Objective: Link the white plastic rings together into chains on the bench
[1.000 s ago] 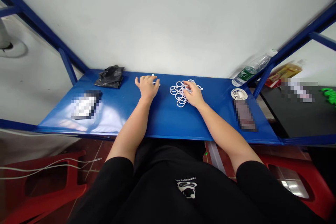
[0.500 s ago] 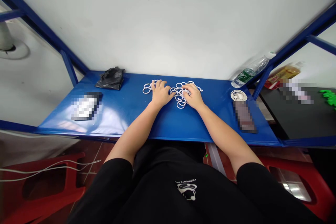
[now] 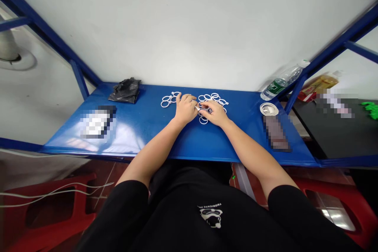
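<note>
My left hand [image 3: 186, 108] and my right hand [image 3: 216, 114] meet fingertip to fingertip over the blue table. Between them a small white plastic ring [image 3: 197, 108] shows in part; thumb and fingers of both hands close on it, and the rest of it is covered. Beneath and behind my right hand lies a loose pile of thin white rings [image 3: 215, 97], some with a small round knob. Left of my left hand rests a smaller group of linked-looking white rings [image 3: 165, 101], partly hidden by the fingers.
A crumpled black plastic bag [image 3: 125, 90] and a blurred-out flat object [image 3: 97, 122] are on the table's left. On the right stand a water bottle [image 3: 276, 86], a coiled white cable or strap [image 3: 269, 109] and another blurred object [image 3: 277, 133]. Blue frame bars [image 3: 78, 78] flank the table [image 3: 141, 126].
My left hand has moved right, away from the small ring group, and its fingers have closed. My right hand has drawn slightly nearer, and the two now meet at a white ring.
</note>
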The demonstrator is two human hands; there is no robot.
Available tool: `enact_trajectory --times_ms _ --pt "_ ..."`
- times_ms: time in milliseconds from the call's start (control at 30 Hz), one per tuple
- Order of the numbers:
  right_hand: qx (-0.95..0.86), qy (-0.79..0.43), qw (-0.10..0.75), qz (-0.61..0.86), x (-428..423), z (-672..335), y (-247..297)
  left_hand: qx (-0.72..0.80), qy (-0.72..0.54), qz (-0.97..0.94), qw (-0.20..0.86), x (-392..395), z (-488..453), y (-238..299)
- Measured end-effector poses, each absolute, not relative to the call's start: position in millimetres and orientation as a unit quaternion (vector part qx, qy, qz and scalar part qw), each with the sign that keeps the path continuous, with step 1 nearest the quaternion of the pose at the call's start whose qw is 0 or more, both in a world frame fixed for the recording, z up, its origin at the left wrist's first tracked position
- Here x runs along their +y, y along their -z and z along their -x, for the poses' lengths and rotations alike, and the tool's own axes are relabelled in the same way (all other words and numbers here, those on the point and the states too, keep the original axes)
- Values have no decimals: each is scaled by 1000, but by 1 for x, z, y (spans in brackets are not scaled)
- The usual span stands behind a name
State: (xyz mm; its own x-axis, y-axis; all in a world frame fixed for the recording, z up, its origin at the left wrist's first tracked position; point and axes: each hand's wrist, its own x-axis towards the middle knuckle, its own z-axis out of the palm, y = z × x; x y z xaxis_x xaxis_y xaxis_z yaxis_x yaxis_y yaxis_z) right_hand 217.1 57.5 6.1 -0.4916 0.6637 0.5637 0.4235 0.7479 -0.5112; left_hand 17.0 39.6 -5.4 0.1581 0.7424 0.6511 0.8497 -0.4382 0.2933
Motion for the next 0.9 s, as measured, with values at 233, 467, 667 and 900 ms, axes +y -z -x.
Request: enact_trajectory --times_ms 233,467,667,900 --pt "-838 -158 394 344 52 -215 -6 -472 352 807 47 36 -20 1" --pt "-809 -193 406 378 57 -223 -9 -440 335 832 40 34 -19 -7" --pt "-812 -201 421 352 58 -225 -10 -436 339 832 53 35 -18 -7" --pt "-815 -196 422 345 57 -225 -10 -437 339 831 53 36 -18 -5"
